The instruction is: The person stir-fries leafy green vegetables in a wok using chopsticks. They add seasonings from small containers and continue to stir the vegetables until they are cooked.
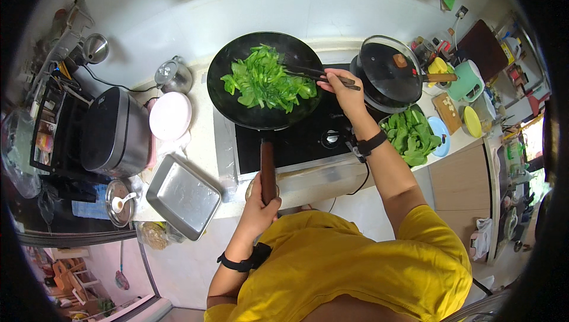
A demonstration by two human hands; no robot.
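A black wok (228,106) sits over the left side of the dark stove (302,150), with chopped green leaves (267,82) heaped inside it. My left hand (258,208) is wrapped round the wok's brown wooden handle (268,171). Dark chopsticks (309,74) are gripped in my right hand (342,88), above the wok's right rim. Their tips reach in among the leaves. To the right of that hand, a lidded pan (382,76) rests on the other side of the stove.
More leafy greens (410,135) are piled at the counter's right, near a cutting board (447,113) and a green container (466,82). On the left stand an empty metal tray (184,196), a rice cooker (115,132), a pink round lid (170,116) and a metal pot (173,75).
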